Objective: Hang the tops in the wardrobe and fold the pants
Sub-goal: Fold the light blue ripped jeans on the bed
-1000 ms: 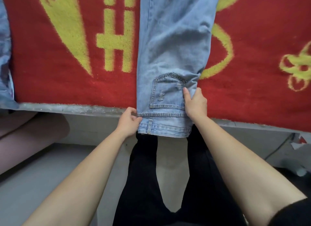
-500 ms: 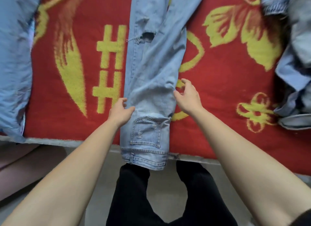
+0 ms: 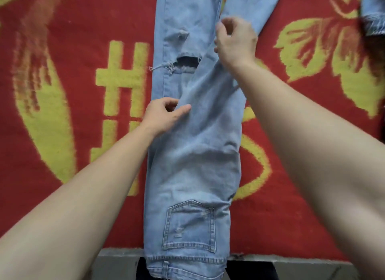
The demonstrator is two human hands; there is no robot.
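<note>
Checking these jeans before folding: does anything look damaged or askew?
The jeans have an open, frayed rip across one leg, threads trailing left; possibly deliberate styling. The other leg crosses it diagonally, not stacked flush.

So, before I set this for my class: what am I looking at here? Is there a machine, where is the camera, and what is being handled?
There is no machine, only a person's two bare hands. The camera sits on the person's head and looks forward and down, which is why both forearms reach in from the bottom. A pair of light blue jeans lies lengthwise on a red blanket with yellow patterns, its back pocket nearest the person. The left hand pinches the edge of the upper leg layer. The right hand is further up the leg with its fingers curled; whether they grip is unclear. Another denim garment shows at the top right.
</note>
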